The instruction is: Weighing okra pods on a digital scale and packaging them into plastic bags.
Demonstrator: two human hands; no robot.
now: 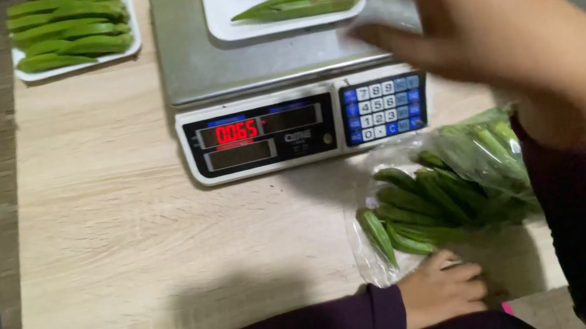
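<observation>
Here the right hand point(454, 8) hovers over the scale's tray point(226, 13) — left hand point(444, 290) on the okra bag point(436, 202).

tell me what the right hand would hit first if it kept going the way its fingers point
Probably the okra pods on the white tray atop the scale; the right hand points left at them, though it is blurred and its height is unclear.

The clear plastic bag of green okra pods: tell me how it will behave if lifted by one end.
The clear plastic bag of green okra pods would probably sag, since its film looks thin and crumpled. Loose pods may slide out, as several lie at its open end near the left hand. It seems light, being only partly filled.
</observation>
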